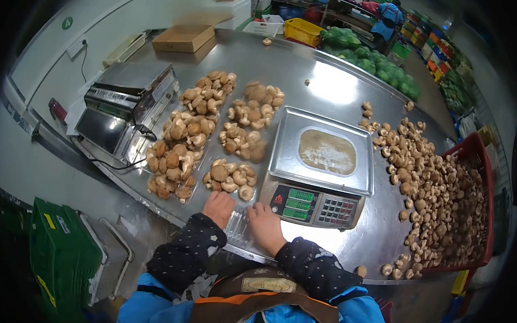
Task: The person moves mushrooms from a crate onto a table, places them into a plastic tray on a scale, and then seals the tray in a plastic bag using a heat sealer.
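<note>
My left hand point(218, 207) and my right hand point(264, 225) rest side by side on a clear plastic tray point(239, 224) at the near edge of the steel table point(307, 66). Both hands press on the tray, fingers curled; whether they grip it is unclear. Just beyond my left hand lies a filled tray of mushrooms point(229, 179). More filled trays of brown mushrooms point(245, 124) sit further back and to the left. A digital scale point(317, 206) with an empty steel pan point(326, 151) stands right of my right hand.
A red crate point(486, 169) and a loose heap of mushrooms point(439, 207) fill the table's right side. A wrapping machine point(123, 108) stands at left, a cardboard box point(183, 38) behind it. A green crate point(61, 257) sits on the floor at left. Another person point(386, 18) stands far back.
</note>
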`<control>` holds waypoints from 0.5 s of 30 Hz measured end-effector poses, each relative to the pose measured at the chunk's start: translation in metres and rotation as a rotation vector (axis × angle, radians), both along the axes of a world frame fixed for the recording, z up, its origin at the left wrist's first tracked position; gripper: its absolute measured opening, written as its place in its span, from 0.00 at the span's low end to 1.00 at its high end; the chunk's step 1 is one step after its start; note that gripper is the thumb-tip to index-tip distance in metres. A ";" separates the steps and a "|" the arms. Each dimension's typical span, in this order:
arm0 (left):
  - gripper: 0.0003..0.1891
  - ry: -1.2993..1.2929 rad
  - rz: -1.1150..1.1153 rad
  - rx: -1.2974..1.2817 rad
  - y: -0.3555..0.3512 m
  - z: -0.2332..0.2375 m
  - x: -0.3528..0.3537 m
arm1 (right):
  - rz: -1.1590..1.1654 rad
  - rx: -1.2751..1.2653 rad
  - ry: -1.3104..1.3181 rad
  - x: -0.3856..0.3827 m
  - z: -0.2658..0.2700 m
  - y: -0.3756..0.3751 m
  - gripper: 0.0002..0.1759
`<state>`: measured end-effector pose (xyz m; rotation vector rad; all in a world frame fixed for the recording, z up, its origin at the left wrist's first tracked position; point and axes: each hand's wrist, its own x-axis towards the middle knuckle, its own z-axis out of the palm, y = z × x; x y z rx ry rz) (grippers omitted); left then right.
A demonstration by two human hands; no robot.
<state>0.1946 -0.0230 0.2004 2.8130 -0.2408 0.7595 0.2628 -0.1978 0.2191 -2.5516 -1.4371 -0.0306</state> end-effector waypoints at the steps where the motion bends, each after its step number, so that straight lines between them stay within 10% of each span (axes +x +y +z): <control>1: 0.04 -0.001 -0.011 0.006 -0.005 0.022 0.003 | 0.016 0.191 -0.012 0.003 0.016 -0.005 0.11; 6: 0.16 -0.049 -0.099 -0.104 -0.060 0.141 0.025 | -0.134 0.424 0.136 0.016 0.037 -0.049 0.06; 9: 0.34 -0.109 0.223 -0.881 -0.115 0.147 0.066 | -0.516 0.767 0.316 0.034 0.062 -0.113 0.08; 11: 0.31 0.128 -0.045 -1.299 -0.157 0.131 0.091 | -0.620 0.872 0.265 0.047 0.059 -0.165 0.08; 13: 0.27 0.954 -0.162 -2.014 -0.223 0.151 0.107 | -0.733 0.948 0.264 0.054 0.046 -0.218 0.09; 15: 0.25 1.113 -0.317 -1.967 -0.278 0.129 0.135 | -0.794 1.112 0.383 0.054 0.053 -0.269 0.10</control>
